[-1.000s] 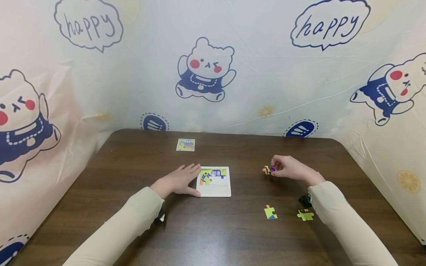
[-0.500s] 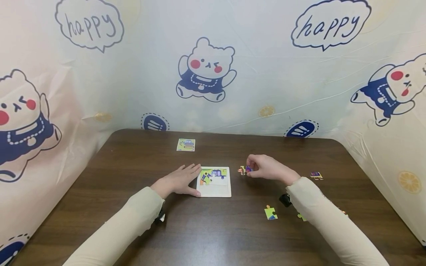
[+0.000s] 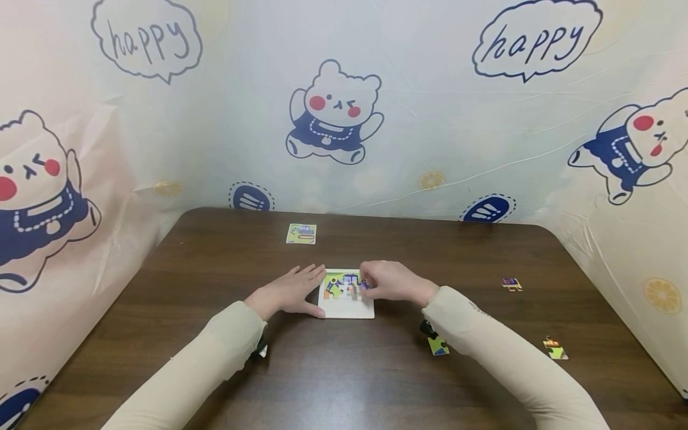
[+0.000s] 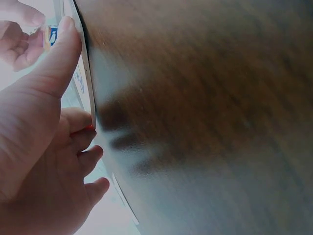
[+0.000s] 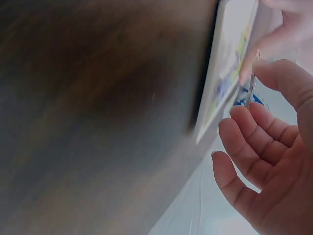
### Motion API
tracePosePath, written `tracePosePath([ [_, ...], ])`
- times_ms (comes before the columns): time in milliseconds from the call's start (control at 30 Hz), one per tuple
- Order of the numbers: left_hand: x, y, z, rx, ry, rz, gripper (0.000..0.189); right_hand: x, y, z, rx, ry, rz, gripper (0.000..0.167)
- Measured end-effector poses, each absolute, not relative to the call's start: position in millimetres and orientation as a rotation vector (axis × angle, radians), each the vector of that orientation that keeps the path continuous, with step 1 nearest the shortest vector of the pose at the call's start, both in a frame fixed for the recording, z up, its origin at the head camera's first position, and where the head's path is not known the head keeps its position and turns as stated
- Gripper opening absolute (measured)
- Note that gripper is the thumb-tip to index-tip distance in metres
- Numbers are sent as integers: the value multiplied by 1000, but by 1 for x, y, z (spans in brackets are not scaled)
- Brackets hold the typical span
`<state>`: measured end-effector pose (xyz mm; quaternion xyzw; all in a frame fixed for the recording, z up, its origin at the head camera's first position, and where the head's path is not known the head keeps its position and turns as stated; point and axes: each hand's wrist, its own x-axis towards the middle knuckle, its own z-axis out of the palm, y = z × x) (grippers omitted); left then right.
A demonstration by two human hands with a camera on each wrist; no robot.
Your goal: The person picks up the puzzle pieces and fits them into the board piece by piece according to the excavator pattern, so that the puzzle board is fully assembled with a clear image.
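A white puzzle tray (image 3: 349, 309) lies on the table, its upper part filled with green, blue and orange picture pieces. My left hand (image 3: 287, 292) rests at the tray's left side, fingers spread, with the index fingertip and thumb touching its edge. Over the tray's right part, my right hand (image 3: 392, 280) pinches a colourful puzzle piece (image 3: 354, 291) between thumb and fingers. In the right wrist view that puzzle piece (image 5: 251, 88) appears edge-on, tilted up from the tray. Part of it is hidden by the fingers.
A small picture card (image 3: 301, 233) lies behind the tray. On the right are a purple puzzle piece (image 3: 512, 284) and a green-and-orange puzzle piece (image 3: 555, 347). Another green puzzle piece (image 3: 438, 346) is partly covered by the right wrist. A patterned curtain (image 3: 408, 137) hangs behind the table.
My right hand has carried the pinched puzzle piece leftward from the table's right side to above the tray. My left hand has stayed in place at the tray's edge.
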<state>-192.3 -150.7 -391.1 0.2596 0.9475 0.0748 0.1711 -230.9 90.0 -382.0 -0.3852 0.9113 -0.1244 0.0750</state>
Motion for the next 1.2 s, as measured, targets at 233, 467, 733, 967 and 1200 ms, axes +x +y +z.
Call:
tracePosePath([
  [233, -192, -150, -391, 738, 2691, 216, 94, -230, 77, -387, -1195, 2733, -359, 21],
  [467, -192, -150, -389, 741, 2693, 210, 94, -230, 73, -384, -1192, 2695, -400, 20],
  [733, -193, -151, -390, 742, 2689, 201, 95, -234, 71, -385, -1237, 2652, -394, 18],
  [967, -193, -151, -391, 747, 2690, 198, 95, -235, 68, -385, -1268, 2636, -377, 21],
  [1200, -193, -151, -390, 753, 2689, 198, 94, -237, 66, -387, -1374, 2629, -360, 16],
])
